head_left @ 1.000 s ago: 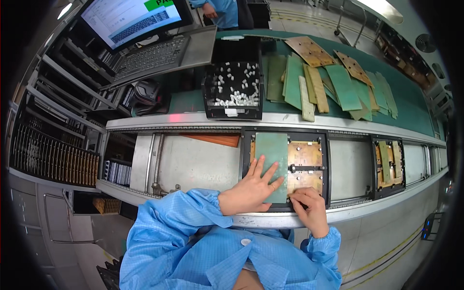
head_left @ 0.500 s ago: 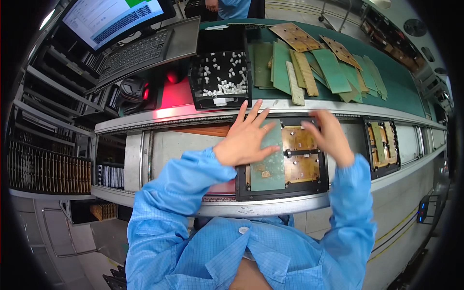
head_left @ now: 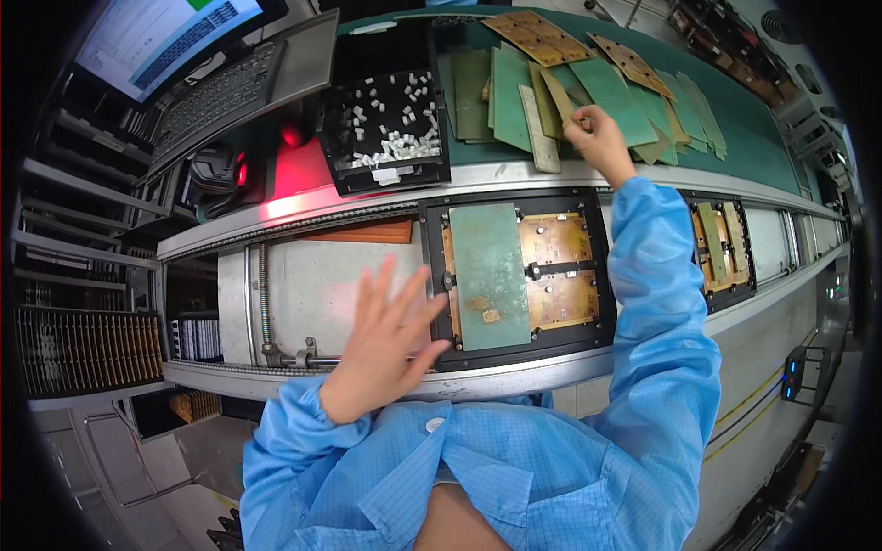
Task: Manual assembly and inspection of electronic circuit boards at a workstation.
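Fingers spread, my left hand (head_left: 378, 344) hovers, a little blurred, over the near rail just left of a black frame. My right hand (head_left: 599, 142) is at the far side, its fingers pinched on the near end of a narrow tan strip (head_left: 554, 95) in a pile of boards. In the black frame (head_left: 478, 359) lie amber circuit boards (head_left: 562, 241). A pale green rectangular sheet (head_left: 491, 262) with a brown patch near its lower end covers their left part. Beside the strip are a pale narrow strip (head_left: 540, 129) and green sheets (head_left: 611, 101).
A black bin (head_left: 335, 151) of small white cylindrical pieces stands beyond the conveyor rail (head_left: 496, 174). Left of it are a glowing red scanner (head_left: 213, 170), keyboard (head_left: 216, 110) and monitor (head_left: 165, 41). Another loaded black frame (head_left: 726, 243) sits farther right on the conveyor.
My left hand has lifted off the green sheet and moved left and nearer. My right hand has gone from above the black frame to the board pile and closed on the tan strip.
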### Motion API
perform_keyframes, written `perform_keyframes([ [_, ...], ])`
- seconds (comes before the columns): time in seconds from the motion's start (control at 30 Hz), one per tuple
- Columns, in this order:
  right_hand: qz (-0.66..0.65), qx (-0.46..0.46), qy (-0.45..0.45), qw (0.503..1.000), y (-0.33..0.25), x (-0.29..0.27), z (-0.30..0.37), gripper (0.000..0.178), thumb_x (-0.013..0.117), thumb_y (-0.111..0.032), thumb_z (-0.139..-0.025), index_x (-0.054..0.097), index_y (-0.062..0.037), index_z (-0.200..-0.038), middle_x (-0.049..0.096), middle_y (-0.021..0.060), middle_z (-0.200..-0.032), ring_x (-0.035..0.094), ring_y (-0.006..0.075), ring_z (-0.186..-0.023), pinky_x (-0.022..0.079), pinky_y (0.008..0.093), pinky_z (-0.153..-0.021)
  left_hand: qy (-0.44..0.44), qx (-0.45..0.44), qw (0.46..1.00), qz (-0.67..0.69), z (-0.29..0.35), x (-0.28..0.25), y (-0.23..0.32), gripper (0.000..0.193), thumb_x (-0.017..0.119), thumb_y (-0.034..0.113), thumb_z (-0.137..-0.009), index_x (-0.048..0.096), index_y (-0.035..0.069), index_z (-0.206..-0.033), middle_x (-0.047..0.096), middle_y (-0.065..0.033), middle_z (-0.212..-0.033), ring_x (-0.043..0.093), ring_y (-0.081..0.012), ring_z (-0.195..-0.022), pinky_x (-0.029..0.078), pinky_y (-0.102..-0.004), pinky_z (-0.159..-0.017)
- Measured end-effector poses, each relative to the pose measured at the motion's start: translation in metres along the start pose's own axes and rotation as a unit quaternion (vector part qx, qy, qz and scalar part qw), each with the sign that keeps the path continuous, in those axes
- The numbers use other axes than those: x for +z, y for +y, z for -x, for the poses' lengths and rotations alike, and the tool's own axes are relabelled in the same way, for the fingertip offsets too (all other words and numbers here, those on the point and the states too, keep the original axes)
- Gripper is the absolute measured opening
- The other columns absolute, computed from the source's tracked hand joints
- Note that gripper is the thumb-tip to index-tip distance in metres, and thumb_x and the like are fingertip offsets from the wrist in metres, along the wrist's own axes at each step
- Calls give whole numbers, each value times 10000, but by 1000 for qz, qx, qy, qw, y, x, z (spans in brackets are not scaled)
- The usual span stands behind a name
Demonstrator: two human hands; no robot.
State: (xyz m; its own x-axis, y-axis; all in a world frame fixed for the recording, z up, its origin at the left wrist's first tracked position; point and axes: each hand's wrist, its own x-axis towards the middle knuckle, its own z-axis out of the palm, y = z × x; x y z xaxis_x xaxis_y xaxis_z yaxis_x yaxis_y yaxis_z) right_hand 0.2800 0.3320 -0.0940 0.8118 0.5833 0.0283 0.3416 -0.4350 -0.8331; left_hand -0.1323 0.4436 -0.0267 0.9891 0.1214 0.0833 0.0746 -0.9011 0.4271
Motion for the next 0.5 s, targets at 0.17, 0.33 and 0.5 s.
perform_keyframes([
  [0.17,-65,-85,17,994,-29,-21,109,285,646,-116,-886,564,-26,-1145,556,-1,-999,470,63,-784,391,210,-687,146,-155,974,71,75,26,-32,419,583,86,-885,524,6,-1293,386,-206,-1459,190,-437,-1424,172,-549,-1133],
  [0.33,178,-105,80,975,-44,10,217,341,636,-34,-821,548,-41,-1150,484,145,-1150,475,269,-1138,403,343,-948,250,-283,924,53,100,55,-34,384,519,18,-907,516,-7,-1290,415,-194,-1447,217,-418,-1418,212,-510,-1118],
  [0.5,201,-48,88,974,-37,43,241,365,651,-62,-828,530,-35,-1172,438,193,-1222,429,360,-1159,382,398,-990,236,-264,934,52,99,55,-37,382,509,9,-908,516,-7,-1289,429,-180,-1441,233,-421,-1408,222,-508,-1113],
])
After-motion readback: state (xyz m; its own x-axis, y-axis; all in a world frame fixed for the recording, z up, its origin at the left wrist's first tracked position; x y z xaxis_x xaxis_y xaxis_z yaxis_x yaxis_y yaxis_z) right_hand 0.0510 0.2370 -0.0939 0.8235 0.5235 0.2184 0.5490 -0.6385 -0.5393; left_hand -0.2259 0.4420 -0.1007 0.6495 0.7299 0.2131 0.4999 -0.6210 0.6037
